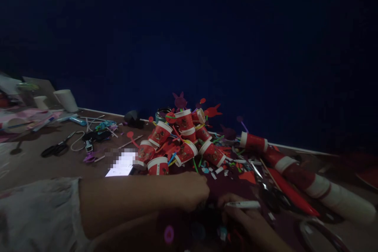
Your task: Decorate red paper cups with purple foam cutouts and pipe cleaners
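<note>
My left hand reaches across from the left, its fingers curled; whatever they hold, if anything, is hidden in the dark below. Close beside it, my right hand is closed on a white marker pen, which points left. Just beyond my hands sits a heap of red paper cups with white rims, tipped at various angles. Coloured straws and cut paper shapes stick out of them, among them a purple rabbit-like head and a red cutout. Paper scraps lie in front of the cups.
A lit phone lies left of the cups, with black scissors farther left. On the right are a row of nested cups, more scissors and a long red object. A white cup stands by the dark blue wall.
</note>
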The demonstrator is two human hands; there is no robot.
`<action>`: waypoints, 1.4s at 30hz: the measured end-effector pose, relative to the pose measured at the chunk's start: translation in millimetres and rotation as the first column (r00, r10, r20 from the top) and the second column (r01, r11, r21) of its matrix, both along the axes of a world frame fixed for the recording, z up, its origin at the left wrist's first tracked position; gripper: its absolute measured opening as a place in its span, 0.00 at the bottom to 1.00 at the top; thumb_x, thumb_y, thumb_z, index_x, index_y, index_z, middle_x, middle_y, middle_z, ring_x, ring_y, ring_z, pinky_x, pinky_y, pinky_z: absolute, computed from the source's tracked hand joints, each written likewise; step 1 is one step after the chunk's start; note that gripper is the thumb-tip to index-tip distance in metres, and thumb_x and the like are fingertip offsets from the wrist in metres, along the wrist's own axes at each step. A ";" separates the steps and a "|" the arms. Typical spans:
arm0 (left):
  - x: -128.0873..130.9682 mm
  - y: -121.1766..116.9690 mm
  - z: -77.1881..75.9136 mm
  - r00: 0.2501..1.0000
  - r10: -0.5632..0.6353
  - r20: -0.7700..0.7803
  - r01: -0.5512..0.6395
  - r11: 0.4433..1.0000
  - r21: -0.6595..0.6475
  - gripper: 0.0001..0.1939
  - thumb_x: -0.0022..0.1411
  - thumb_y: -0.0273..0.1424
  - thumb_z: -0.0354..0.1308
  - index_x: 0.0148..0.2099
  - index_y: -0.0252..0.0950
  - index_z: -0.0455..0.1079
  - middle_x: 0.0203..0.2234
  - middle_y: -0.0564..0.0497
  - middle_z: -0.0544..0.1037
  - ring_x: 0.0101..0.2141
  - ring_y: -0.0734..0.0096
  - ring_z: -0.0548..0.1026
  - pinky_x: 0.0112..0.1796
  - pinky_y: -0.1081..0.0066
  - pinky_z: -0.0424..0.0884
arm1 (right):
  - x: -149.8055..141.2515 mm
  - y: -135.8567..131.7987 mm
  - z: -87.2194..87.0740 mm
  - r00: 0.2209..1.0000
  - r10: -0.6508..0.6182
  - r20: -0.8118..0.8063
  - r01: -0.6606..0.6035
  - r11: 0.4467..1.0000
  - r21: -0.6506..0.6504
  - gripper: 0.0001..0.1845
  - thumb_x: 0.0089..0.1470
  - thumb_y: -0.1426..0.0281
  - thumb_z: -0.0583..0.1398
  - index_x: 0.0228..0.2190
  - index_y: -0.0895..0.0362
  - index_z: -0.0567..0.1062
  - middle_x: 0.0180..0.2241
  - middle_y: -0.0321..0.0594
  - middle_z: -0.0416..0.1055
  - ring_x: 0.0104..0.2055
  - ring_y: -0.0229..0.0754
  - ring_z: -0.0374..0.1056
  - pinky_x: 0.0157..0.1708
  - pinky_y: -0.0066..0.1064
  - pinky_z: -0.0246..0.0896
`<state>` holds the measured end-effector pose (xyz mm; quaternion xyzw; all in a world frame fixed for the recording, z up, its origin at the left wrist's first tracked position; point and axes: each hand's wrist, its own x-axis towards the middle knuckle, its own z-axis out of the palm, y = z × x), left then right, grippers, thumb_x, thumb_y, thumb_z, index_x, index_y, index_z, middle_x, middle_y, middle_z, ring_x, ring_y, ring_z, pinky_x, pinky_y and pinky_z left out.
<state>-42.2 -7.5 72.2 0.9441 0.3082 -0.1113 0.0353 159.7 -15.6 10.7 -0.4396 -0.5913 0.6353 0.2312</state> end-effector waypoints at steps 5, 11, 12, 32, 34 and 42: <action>-5.9 -9.7 3.1 0.998 0.040 0.052 -0.041 0.999 0.001 0.04 0.50 0.27 0.57 0.28 0.34 0.73 0.25 0.47 0.73 0.27 0.66 0.71 0.22 0.70 0.63 | 0.9 8.9 -3.7 0.960 -0.139 -0.244 0.089 0.974 -0.208 0.10 0.45 0.63 0.59 0.27 0.58 0.72 0.21 0.34 0.66 0.26 0.38 0.62 0.26 0.28 0.53; -13.6 -27.7 -1.7 0.926 0.289 0.244 -0.258 0.954 -0.151 0.08 0.51 0.30 0.58 0.36 0.35 0.69 0.39 0.47 0.70 0.37 0.65 0.70 0.37 0.69 0.70 | 1.1 7.6 -1.4 0.941 -0.179 -0.287 0.109 0.964 -0.243 0.08 0.45 0.66 0.59 0.28 0.58 0.73 0.20 0.33 0.68 0.30 0.41 0.66 0.31 0.29 0.54; -14.9 -31.6 -3.3 0.903 0.327 0.281 -0.289 0.943 -0.168 0.07 0.52 0.29 0.57 0.37 0.36 0.69 0.41 0.46 0.69 0.39 0.65 0.70 0.39 0.69 0.70 | 1.2 7.5 -0.5 0.939 -0.185 -0.289 0.116 0.964 -0.241 0.08 0.45 0.67 0.58 0.28 0.58 0.73 0.20 0.33 0.68 0.30 0.40 0.66 0.31 0.29 0.55; 2.6 -62.5 -36.2 0.596 0.657 0.460 -0.518 0.753 -0.405 0.26 0.45 0.24 0.55 0.49 0.37 0.60 0.47 0.45 0.69 0.44 0.64 0.71 0.45 0.68 0.66 | 3.5 20.4 -4.0 0.765 -0.464 -0.446 0.294 0.868 -0.399 0.10 0.46 0.62 0.62 0.29 0.55 0.74 0.16 0.29 0.60 0.24 0.37 0.64 0.40 0.37 0.64; 14.9 -51.8 -35.8 0.523 0.662 0.538 -0.451 0.750 -0.484 0.27 0.45 0.25 0.57 0.50 0.37 0.58 0.45 0.47 0.71 0.44 0.66 0.70 0.46 0.69 0.65 | 6.4 21.2 -3.1 0.733 -0.497 -0.465 0.304 0.850 -0.430 0.09 0.46 0.62 0.61 0.30 0.53 0.74 0.16 0.30 0.61 0.25 0.39 0.65 0.40 0.40 0.65; 34.3 -38.5 -64.6 0.446 0.662 0.603 -0.406 0.750 -0.523 0.35 0.43 0.26 0.61 0.55 0.36 0.57 0.52 0.45 0.65 0.52 0.63 0.62 0.53 0.65 0.57 | 16.9 26.3 -1.6 0.634 -0.574 -0.517 0.331 0.807 -0.489 0.05 0.41 0.69 0.62 0.23 0.54 0.70 0.18 0.30 0.63 0.26 0.38 0.65 0.36 0.34 0.64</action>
